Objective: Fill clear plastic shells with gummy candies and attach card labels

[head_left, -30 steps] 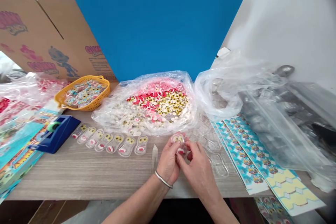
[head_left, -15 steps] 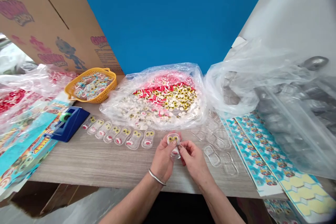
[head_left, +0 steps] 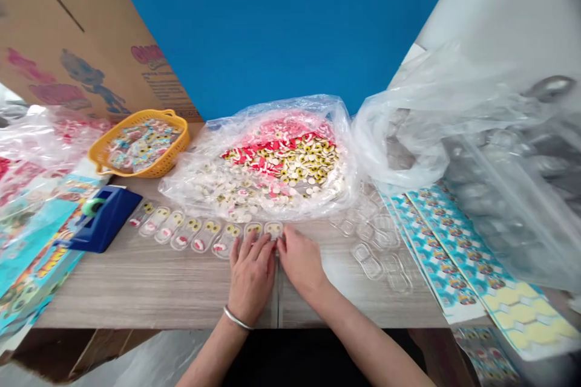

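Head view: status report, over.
Left hand and right hand at right end of tray row. End tray partly hidden. Plastic bag just beyond.

Blurred, illegible pink lettering [head_left: 147,55] on cardboard carton [head_left: 109,18].

A small clear plastic shell [head_left: 273,229] lies on the table [head_left: 172,290] at the right end of a row of similar filled shells [head_left: 206,236] — pale round pieces show in its far end, the near end mostly hidden. Just left, another shell [head_left: 253,228] shows yellow discs.
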`<action>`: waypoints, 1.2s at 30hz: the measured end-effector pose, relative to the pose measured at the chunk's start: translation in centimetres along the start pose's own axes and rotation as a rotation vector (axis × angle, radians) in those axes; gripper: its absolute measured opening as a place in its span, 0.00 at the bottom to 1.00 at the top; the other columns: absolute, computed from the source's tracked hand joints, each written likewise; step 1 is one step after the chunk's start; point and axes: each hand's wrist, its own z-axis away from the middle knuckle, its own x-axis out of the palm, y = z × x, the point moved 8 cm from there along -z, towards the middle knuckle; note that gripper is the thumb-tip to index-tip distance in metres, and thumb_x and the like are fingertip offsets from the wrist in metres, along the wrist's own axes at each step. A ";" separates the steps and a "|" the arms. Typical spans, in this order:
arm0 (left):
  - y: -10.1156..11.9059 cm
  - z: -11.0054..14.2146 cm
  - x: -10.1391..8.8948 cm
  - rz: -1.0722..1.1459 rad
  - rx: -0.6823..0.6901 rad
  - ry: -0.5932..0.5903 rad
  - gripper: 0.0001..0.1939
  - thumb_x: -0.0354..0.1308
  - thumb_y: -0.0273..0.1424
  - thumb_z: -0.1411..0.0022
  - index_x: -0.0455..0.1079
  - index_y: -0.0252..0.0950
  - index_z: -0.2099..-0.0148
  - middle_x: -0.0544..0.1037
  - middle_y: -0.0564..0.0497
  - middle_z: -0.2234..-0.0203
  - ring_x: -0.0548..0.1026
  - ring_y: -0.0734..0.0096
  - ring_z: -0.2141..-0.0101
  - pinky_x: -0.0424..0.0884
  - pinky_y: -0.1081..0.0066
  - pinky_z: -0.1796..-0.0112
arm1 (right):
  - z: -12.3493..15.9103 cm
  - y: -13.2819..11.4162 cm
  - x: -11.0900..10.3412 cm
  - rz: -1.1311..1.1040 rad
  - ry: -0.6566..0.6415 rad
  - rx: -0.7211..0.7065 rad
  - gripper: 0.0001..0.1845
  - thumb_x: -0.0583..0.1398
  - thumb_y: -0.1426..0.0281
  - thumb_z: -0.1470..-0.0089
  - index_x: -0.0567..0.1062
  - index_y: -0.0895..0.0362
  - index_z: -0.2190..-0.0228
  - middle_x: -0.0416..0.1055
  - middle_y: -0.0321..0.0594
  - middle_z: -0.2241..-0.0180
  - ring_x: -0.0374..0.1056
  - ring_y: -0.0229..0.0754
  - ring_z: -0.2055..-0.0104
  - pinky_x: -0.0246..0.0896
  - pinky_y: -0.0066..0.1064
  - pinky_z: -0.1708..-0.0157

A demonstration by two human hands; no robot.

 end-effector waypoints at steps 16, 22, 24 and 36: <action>6.6 -1.9 4.4 1.092 -0.333 -0.328 0.16 0.55 0.34 0.35 0.69 0.40 0.46 0.76 0.43 0.48 0.74 0.60 0.48 0.69 0.57 0.45 | 9.3 12.6 -7.7 0.392 0.204 0.193 0.06 0.56 0.74 0.41 0.70 0.55 0.71 0.69 0.39 0.68 0.69 0.40 0.73 0.54 0.30 0.76; 9.2 -1.9 6.4 1.641 -0.772 -0.428 0.23 0.53 0.43 0.34 0.64 0.41 0.41 0.76 0.43 0.48 0.75 0.61 0.49 0.69 0.62 0.47 | 7.4 4.8 -6.6 -0.125 0.212 -0.130 0.08 0.56 0.76 0.43 0.72 0.56 0.63 0.71 0.42 0.62 0.70 0.44 0.59 0.63 0.33 0.60; 7.5 -2.8 5.9 1.665 -0.831 -0.305 0.21 0.52 0.44 0.35 0.67 0.41 0.44 0.79 0.46 0.55 0.78 0.63 0.56 0.72 0.64 0.54 | 5.9 2.9 -6.9 -0.262 0.139 -0.222 0.10 0.56 0.78 0.45 0.73 0.55 0.64 0.72 0.42 0.62 0.69 0.43 0.57 0.63 0.31 0.59; -0.4 -7.0 4.8 1.752 -1.114 -0.027 0.21 0.66 0.40 0.47 0.67 0.35 0.55 0.80 0.48 0.68 0.76 0.70 0.76 0.69 0.72 0.77 | -14.3 2.7 -8.7 0.043 0.054 -0.212 0.11 0.56 0.76 0.42 0.76 0.55 0.61 0.73 0.41 0.59 0.68 0.40 0.57 0.58 0.27 0.57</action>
